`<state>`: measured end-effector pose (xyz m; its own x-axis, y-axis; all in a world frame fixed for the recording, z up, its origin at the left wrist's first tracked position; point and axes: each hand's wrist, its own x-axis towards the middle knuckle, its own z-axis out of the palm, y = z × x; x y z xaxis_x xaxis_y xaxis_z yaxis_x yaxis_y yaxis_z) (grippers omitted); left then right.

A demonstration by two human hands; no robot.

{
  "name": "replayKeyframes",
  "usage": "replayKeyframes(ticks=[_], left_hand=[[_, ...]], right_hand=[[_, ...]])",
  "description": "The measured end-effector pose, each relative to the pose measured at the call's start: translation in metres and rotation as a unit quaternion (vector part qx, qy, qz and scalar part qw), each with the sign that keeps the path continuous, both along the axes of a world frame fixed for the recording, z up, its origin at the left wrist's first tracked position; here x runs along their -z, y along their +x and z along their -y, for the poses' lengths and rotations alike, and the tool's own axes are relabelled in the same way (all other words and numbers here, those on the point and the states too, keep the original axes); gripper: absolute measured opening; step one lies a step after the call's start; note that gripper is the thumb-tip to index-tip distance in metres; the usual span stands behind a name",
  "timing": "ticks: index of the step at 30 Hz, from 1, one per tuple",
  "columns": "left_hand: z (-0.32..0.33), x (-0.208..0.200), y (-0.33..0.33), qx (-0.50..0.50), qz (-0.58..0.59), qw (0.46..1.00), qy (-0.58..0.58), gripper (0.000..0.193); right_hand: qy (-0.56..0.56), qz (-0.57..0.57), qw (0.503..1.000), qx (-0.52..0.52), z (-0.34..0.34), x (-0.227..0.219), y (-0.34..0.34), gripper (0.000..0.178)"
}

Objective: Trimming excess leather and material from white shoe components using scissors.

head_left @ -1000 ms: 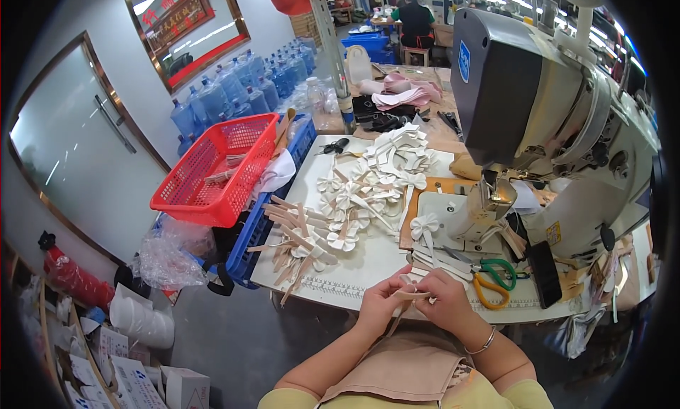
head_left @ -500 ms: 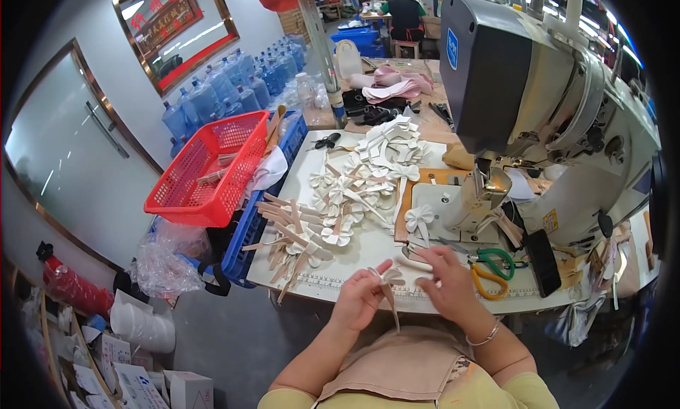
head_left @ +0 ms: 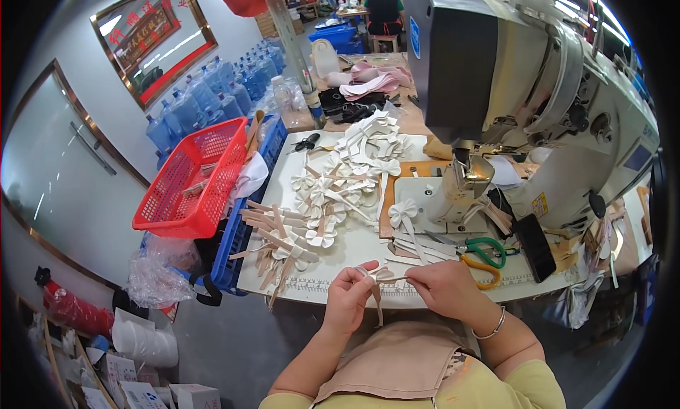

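Observation:
At the table's front edge, my left hand (head_left: 348, 296) pinches a white leather bow (head_left: 383, 274) between thumb and fingers. A narrow beige strap (head_left: 378, 306) hangs down from the bow. My right hand (head_left: 448, 287) is closed on a thin strip that runs sideways from the bow, its fingertips hiding the strip's end. Just beyond my hands, another white bow (head_left: 403, 212) with a long tail lies by the sewing machine bed. A heap of white bows and straps (head_left: 329, 193) covers the middle of the table, with beige strap ends (head_left: 273, 242) at its near left.
A grey sewing machine (head_left: 520, 76) stands at the right. Green- and orange-handled scissors (head_left: 484, 253) and a black phone (head_left: 535, 247) lie near my right hand. A red basket (head_left: 191, 175) and a blue crate (head_left: 237, 257) flank the table's left side. A ruler strip (head_left: 312, 282) edges the front.
My right hand has gone from loosely spread fingers beside the bow to pinching a strip from it. The bow stays in my left hand. The whole view has shifted slightly.

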<state>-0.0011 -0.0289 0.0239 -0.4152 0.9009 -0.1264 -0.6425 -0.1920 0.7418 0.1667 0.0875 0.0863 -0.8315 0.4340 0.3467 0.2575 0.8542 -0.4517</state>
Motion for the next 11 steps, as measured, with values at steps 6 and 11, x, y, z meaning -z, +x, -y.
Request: replayKeyframes(ticks=[6,11], left_hand=[[-0.003,0.003,0.012,-0.022,-0.029,0.999,-0.009,0.014],[-0.006,0.021,0.013,-0.031,-0.133,0.991,-0.019,0.023]], right_hand=[[0.056,0.041,0.997,-0.028,0.008,0.004,-0.011,0.011],[0.034,0.006,0.999,-0.024,0.002,0.031,-0.028,0.018]])
